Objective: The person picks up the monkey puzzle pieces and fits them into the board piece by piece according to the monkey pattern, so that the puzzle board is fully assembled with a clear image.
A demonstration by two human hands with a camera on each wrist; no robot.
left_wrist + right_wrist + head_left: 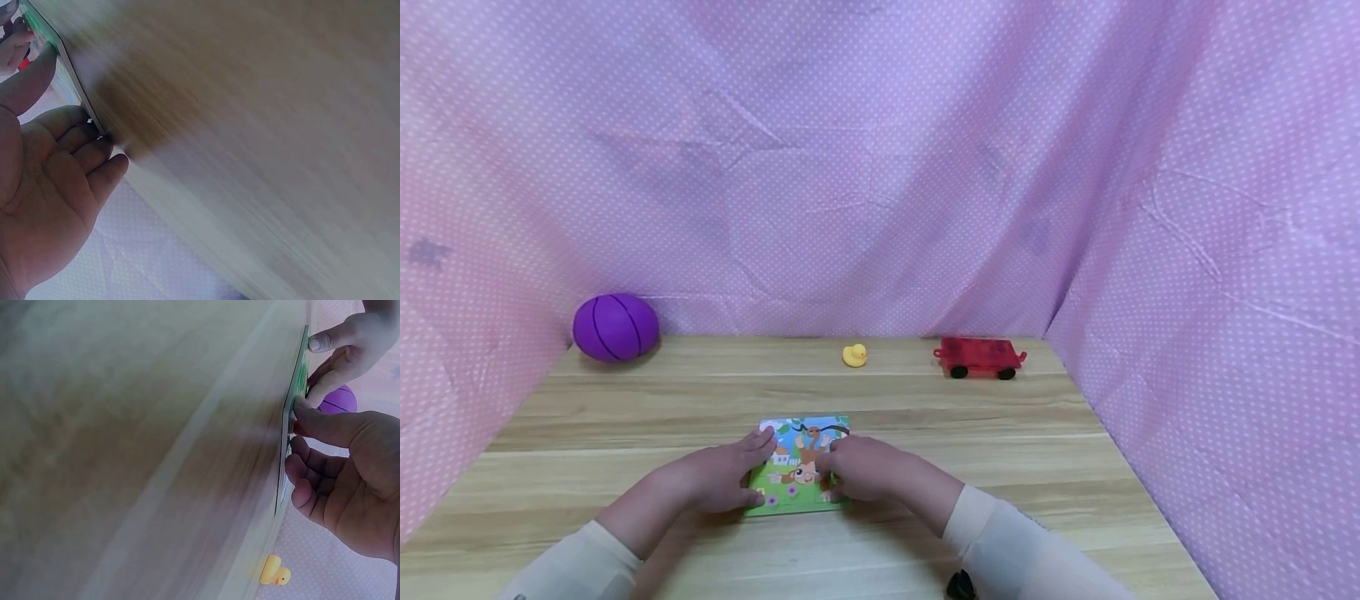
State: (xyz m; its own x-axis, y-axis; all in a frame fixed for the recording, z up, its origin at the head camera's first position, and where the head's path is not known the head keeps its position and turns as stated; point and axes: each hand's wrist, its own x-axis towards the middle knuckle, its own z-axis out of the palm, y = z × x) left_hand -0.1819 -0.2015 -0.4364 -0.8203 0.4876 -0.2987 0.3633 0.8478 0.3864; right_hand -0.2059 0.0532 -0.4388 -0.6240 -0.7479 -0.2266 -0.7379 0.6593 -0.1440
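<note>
A square picture puzzle (793,500), with a monkey hanging from a branch over green grass, lies flat on the wooden table. My left hand (726,475) rests along its left side, thumb on the near corner and forefinger on the upper part. From the right, my right hand (868,468) bends its fingers down onto the picture, thumb and forefinger close together at its right part. In the right wrist view the thumb (328,425) touches the near edge of the board (284,434), while the other fingers curl beside it. What lies beneath these fingertips is hidden.
At the table's back left sits a purple ball (616,327). A yellow toy duck (854,356) stands at the back middle, with a red wheeled toy cart (981,357) to its right. Pink dotted cloth (865,167) encloses the back and sides of the table.
</note>
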